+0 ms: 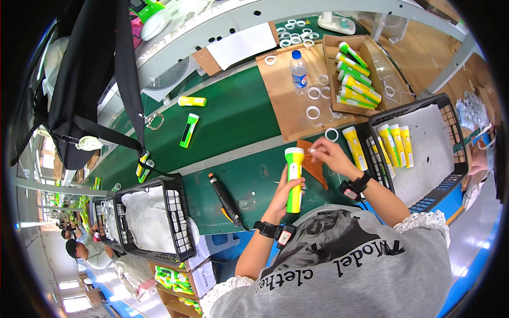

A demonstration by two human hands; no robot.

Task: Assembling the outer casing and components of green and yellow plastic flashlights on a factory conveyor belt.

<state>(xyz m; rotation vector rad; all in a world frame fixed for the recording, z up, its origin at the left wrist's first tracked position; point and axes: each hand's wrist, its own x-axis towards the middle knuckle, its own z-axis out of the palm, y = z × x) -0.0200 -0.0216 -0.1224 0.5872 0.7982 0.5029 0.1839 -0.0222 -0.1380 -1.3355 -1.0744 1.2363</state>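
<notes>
"What's in your left hand?"

"The fingers of my left hand [280, 197] are wrapped closed around a green-and-yellow plastic flashlight with a white head [294, 170]. I'm holding it over the green surface [246, 172], in front of my chest, the head end away from me."

"And the right?"

"My right hand [334, 157] is just beside that head, fingers drawn to a pinch on a small whitish piece [312, 150]. It's too small for me to say what it is. Below that hand lies a flat orange-brown sheet [317, 172]."

"What else is near you?"

"On my left, a black pen-shaped power screwdriver with an orange tip [225, 199] lies on the surface. To my right, a yellow-and-white flashlight [354, 149] rests just beside a black plastic mesh crate [454, 127], which is lined with white sheet and has more flashlights inside."

"Farther off?"

"A clear plastic bottle with a blue cap [298, 69] stands between scattered white rings [313, 112] and an open brown cardboard box [330, 63] filled with flashlights."
</notes>
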